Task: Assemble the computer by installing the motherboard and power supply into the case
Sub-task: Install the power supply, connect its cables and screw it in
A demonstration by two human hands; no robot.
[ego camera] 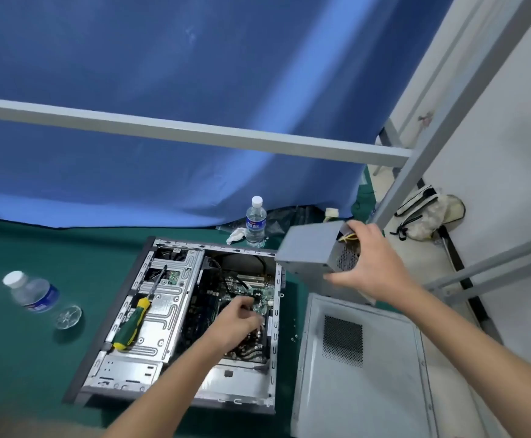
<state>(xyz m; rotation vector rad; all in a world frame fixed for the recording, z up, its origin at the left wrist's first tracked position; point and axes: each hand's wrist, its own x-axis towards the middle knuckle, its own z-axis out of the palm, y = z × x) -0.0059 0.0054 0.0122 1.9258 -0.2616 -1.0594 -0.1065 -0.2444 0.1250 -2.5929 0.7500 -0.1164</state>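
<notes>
Green table cover. One water bottle upright beside crumpled tissue; second bottle lying down. Blue curtain behind. Bags on floor.

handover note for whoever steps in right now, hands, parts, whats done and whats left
Right hand: grips the power supply, held in the air above the far right corner of the case, not yet seated.
Left hand: reaches inside the case, fingers curled over the motherboard; what it grips cannot be told.
Done: the motherboard lies inside the case; whether it is screwed down cannot be told.
Left: lower the power supply into the case and fasten it.
The screwdriver rests on the drive cage; the side panel lies right of the case.
</notes>
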